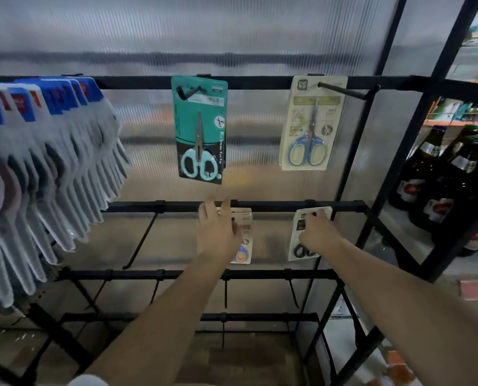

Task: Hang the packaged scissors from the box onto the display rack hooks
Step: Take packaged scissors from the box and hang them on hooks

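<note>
With both hands up at second bar of display rack (pixel 274 205), two packs being hung at once. Left hand (pixel 218 232) on beige scissor pack (pixel 244 235), fingers mostly straight and spread over card top, thumb hidden — grip cannot tell. Right hand (pixel 320 232) curled round white scissor pack (pixel 302 232) with black handles, pinching card near top at bar level. Hooks behind both cards hidden; threaded or not, cannot tell.

Doing it well, judged: line up card hole with hook tip, slide card back toward bar, keep card upright, let go only once hanging free. Better one pack at a time if hole misses.

Counts: 2 packs in hand; 2 already hung on top bar — teal scissor pack (pixel 200 129) centre (maybe more cards stacked behind, unclear), cream scissor pack (pixel 310 123) right on long hook (pixel 346 91). 1 bare hook (pixel 141 240) left on second bar; several more bare on lower bars. Box not in view. Bunch of packaged gloves (pixel 45 168) far left, too blurred to count. Bottles (pixel 438 174) far right, a few.
</note>
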{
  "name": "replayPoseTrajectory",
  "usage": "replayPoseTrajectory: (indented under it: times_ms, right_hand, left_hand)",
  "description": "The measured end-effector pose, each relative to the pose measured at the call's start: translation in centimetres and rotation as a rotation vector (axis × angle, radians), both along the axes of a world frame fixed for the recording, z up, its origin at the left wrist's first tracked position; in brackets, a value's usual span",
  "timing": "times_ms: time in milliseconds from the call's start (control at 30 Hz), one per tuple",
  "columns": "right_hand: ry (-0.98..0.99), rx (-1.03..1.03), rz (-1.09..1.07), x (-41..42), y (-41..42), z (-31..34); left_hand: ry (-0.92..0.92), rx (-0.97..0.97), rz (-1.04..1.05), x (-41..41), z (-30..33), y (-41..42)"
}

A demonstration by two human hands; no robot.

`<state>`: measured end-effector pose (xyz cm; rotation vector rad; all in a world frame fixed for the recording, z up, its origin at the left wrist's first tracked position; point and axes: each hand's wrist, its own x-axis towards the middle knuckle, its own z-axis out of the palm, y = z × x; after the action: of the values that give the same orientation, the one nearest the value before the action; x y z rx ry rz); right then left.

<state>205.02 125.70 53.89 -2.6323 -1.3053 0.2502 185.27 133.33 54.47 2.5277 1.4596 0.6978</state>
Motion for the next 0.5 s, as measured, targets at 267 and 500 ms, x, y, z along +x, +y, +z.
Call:
replayPoseTrajectory:
  times_ms: [267,500]
  right_hand:
    - [-0.013,0.065,-0.021,0.6,1.0,-0.2]
    - [-0.149,0.048,-0.013,0.0,0.5,0.1]
  left_hand:
    - [0.112,-0.231,-0.117,1.2,-0.8,1.8]
    - [0.201,-0.237,-0.17,1.3,-0.7,1.5]
